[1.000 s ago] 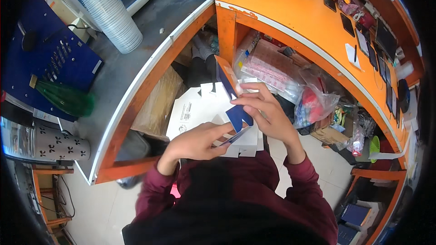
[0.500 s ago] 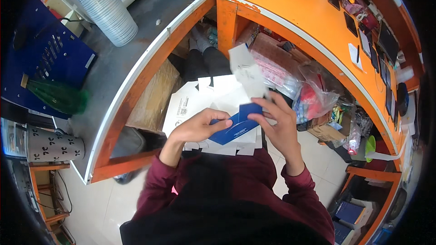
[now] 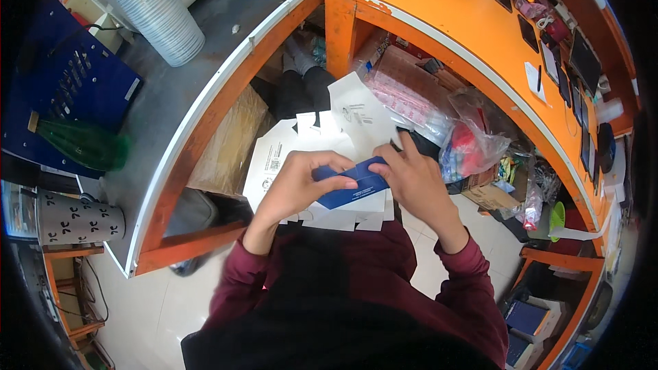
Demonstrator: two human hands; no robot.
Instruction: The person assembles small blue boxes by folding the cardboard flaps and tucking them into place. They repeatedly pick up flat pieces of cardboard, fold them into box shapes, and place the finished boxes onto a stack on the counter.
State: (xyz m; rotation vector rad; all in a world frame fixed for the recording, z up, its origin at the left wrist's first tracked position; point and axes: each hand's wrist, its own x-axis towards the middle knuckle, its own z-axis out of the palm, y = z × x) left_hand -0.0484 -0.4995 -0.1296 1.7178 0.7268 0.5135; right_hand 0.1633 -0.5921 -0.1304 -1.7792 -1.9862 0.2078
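Observation:
Across my lap lie flat white cardboard box blanks with small dark print and cut tabs at their edges. Over them I hold one partly folded cardboard box, blue outside, with a white flap rising at its far end. My left hand pinches the blue panel's left side between thumb and fingers. On the right side, my right hand grips the same box at its folded edge, thumb and fingers closed. Part of the fold is hidden behind the fingers.
A grey-topped counter at left bears stacked clear plastic cups, a green bottle and a patterned cup. An orange counter with phones curves along the right. Wrapped packages and plastic bags fill the space below it.
The white flap has swung left and lies flatter. My right hand has shifted slightly lower over the blue panel, and the panel has tilted. My left hand has moved slightly upward.

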